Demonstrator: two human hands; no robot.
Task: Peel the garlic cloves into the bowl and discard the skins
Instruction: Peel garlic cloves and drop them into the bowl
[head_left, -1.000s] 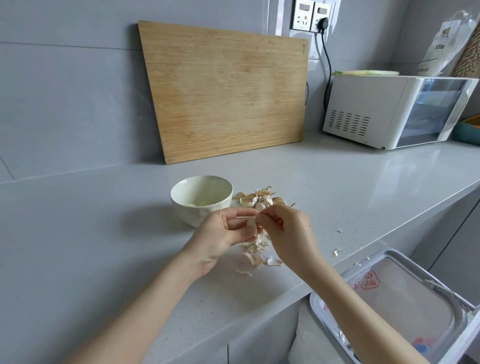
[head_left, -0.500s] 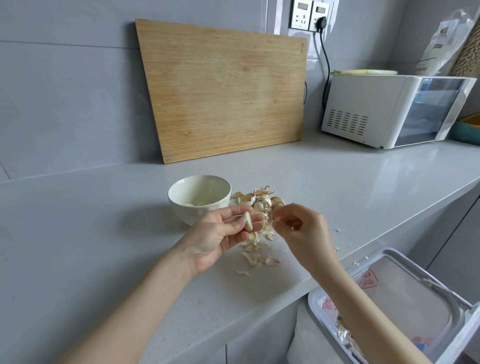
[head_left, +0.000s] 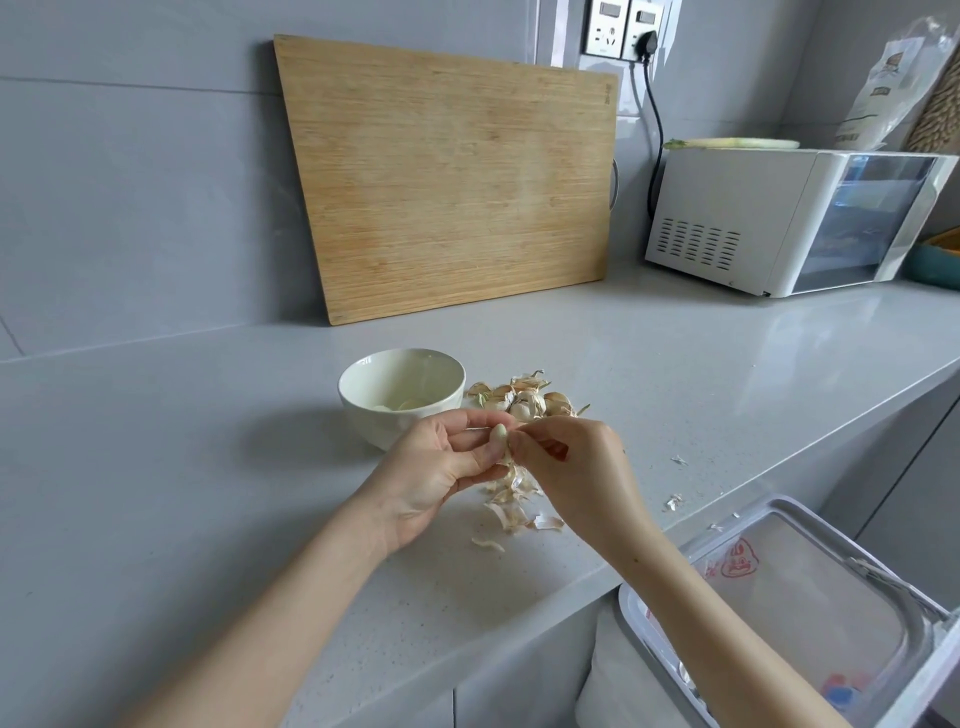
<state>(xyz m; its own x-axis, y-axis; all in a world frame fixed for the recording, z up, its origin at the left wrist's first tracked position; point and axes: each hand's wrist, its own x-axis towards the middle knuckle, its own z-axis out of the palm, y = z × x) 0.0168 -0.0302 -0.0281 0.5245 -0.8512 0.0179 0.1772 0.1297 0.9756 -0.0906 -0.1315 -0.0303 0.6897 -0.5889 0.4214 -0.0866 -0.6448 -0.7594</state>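
Landmark: bowl (head_left: 363, 422), pale, upright on the counter (head_left: 208, 493). Two or three pale peeled pieces (head_left: 406, 404) lie on its floor.

Left hand (head_left: 441, 467): just in front of the bowl and right of its centre. Fingers curled; thumb and fingertips pinch the clove (head_left: 498, 434) by its lower half, tip upward.

Clove: held in the air just in front of the bowl's right edge. Its upper part looks bare and creamy.

Right hand (head_left: 576, 462): front-right of the bowl, fingertips closed together against the clove's right side. Probably on a shred of skin, but too small to tell.

Unpeeled garlic (head_left: 524, 397): a heap touching or just beside the bowl's right wall. Loose skins (head_left: 514, 506): scattered in front of and right of the bowl, under the hands. Bin (head_left: 769, 501): open, lined, well to the front-right of the bowl and below the counter edge.

Handling, judged: the clove is light, firm and smooth, and likely slippery once bare. Hold it at the blunt root end and strip toward the tip. The skins are papery, brittle and cling to fingers, so gather them in a bunch.
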